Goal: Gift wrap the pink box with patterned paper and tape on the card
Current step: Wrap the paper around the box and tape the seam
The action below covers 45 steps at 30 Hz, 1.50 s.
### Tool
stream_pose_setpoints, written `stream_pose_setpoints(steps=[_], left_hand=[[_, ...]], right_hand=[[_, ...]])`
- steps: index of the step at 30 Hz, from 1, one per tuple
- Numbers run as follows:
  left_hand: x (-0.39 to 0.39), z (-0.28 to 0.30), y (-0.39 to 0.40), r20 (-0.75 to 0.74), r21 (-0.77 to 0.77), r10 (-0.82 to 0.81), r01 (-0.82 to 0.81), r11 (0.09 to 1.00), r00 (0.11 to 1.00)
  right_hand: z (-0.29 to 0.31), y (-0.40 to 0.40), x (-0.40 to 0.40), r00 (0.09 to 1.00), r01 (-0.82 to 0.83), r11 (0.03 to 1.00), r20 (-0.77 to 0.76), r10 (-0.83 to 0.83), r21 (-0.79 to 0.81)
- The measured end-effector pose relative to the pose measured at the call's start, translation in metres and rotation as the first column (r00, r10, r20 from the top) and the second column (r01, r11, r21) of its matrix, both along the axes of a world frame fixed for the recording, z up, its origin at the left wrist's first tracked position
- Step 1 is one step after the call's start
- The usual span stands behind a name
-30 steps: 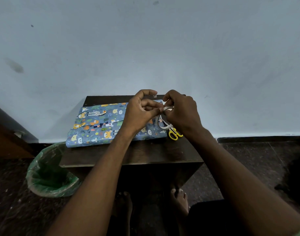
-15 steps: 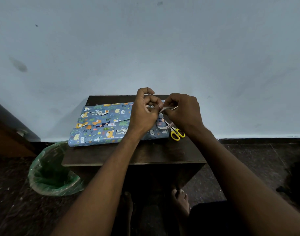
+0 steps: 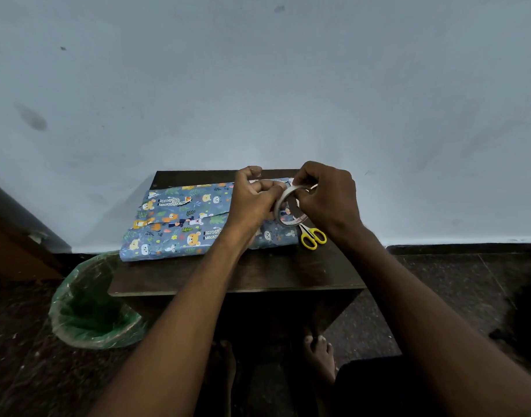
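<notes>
Your flat box wrapped in blue paper printed with cartoon animals (image 3: pixel 183 221) lies at frame centre on the dark wooden table (image 3: pixel 258 275), its seam flap raised. Your right hand (image 3: pixel 327 200) grips the clear tape roll (image 3: pixel 283 206) above it; your left hand (image 3: pixel 252 203) pinches the roll's edge. Yellow-handled scissors (image 3: pixel 312 237) sit just right.

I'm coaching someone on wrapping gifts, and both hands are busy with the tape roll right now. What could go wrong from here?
1. Neither the left hand nor the right hand holds down the wrapped box, so its paper seam may lift or shift.
2. The tape roll is in a two-handed grip; the pulled end could stick to fingers or itself.
3. The scissors lie under the right wrist, awkward to reach.
</notes>
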State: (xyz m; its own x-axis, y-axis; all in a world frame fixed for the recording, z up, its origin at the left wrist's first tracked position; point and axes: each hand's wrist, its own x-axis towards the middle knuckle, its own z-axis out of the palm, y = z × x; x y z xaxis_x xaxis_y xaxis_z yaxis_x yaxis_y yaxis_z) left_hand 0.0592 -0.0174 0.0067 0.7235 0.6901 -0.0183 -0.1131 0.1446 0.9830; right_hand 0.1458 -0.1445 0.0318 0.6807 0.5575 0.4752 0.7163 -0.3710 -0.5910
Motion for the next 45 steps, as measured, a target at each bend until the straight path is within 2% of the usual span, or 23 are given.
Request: stream_pose_setpoints(steps=[5,8,12,15,18,21,24,27,31,37,42,45], left_hand=[[-0.001,0.001,0.003,-0.035,-0.047,-0.017,0.015,0.999,0.999],[-0.003,-0.001,0.004,-0.053,-0.009,-0.002,0.001,1.000,0.999],[-0.009,0.006,0.005,-0.001,-0.050,-0.084,0.083,0.995,0.996],[-0.010,0.004,0.006,-0.027,0.037,-0.147,0.148,0.988,0.989],[-0.011,0.000,0.006,-0.051,0.148,-0.174,0.180,0.972,0.983],[-0.012,0.003,0.006,-0.028,0.168,-0.207,0.209,0.963,0.978],[-0.013,0.005,0.006,-0.007,0.133,-0.243,0.242,0.961,0.970],[-0.015,0.004,0.008,-0.006,0.135,-0.277,0.275,0.952,0.961],[-0.014,0.002,0.008,-0.004,0.172,-0.325,0.321,0.931,0.946],[-0.013,0.000,0.007,-0.025,0.223,-0.345,0.342,0.913,0.938],[-0.012,-0.004,0.009,-0.054,0.305,-0.326,0.327,0.894,0.944],[-0.011,-0.004,0.007,-0.062,0.324,-0.264,0.270,0.907,0.962]], right_hand=[[0.000,0.000,0.000,1.000,-0.006,1.000,0.029,0.006,-0.002],[0.001,0.001,-0.001,1.000,-0.008,1.000,0.008,0.009,-0.020],[0.004,0.000,0.002,0.990,0.057,0.998,-0.127,-0.055,0.011],[0.004,-0.002,0.007,0.962,0.102,0.995,-0.253,-0.099,-0.004],[0.002,-0.006,0.008,0.912,0.104,0.994,-0.396,-0.110,-0.036],[0.001,-0.007,0.011,0.874,0.082,0.997,-0.480,-0.077,-0.010],[0.008,-0.007,0.011,0.761,-0.018,0.995,-0.644,0.076,0.096],[0.016,-0.008,0.010,0.666,0.039,0.976,-0.734,0.133,0.213],[0.017,-0.008,0.006,0.558,0.044,0.966,-0.809,0.187,0.254],[0.011,-0.005,0.004,0.608,0.105,0.954,-0.777,0.162,0.280],[0.010,-0.005,0.005,0.743,0.048,0.979,-0.662,0.096,0.196],[0.010,-0.005,0.004,0.790,0.047,0.981,-0.608,0.080,0.190]])
